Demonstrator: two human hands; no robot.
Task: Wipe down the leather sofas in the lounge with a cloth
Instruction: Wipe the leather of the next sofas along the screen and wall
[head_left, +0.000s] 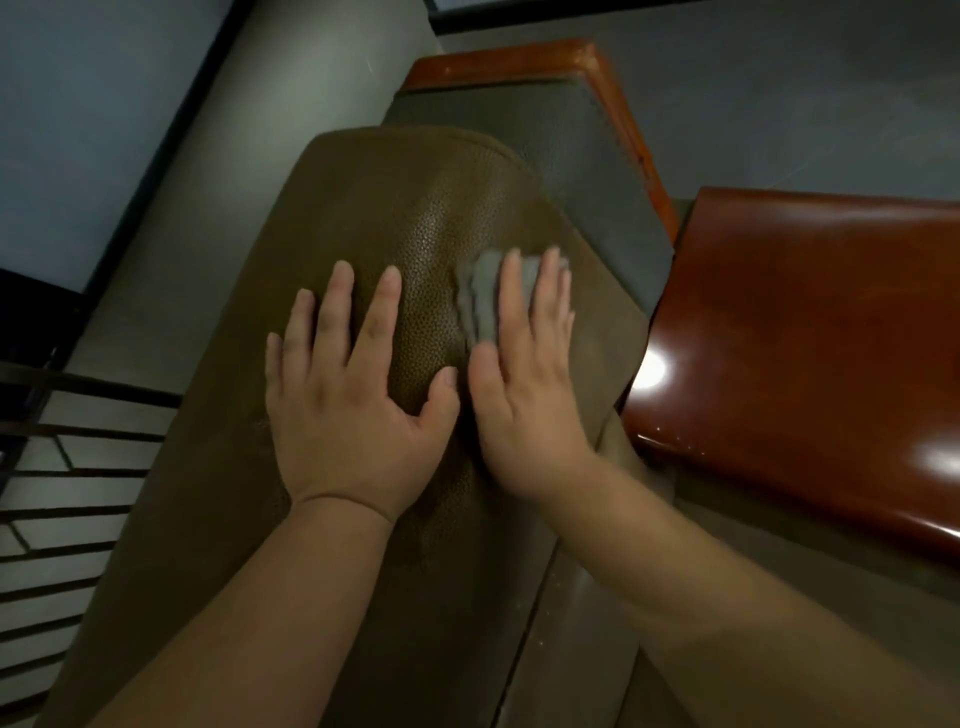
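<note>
Cloth (480, 301): grey, bunched, on the sofa cushion (374, 218), pinned flat under right hand (524, 395), fingers (511, 291) straight. Left hand (348, 410): beside the cloth, splayed, pressing bare leather. Cushion's long axis runs away from the wrists; unwiped leather lies beyond the fingertips.

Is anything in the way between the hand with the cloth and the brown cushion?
No. The right hand presses the grey cloth flat against the brown cushion. The left hand rests beside it, not underneath.

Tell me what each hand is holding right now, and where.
Neither grips anything. The right hand presses the grey cloth flat under its fingers; the left hand rests flat on the cushion.
</note>
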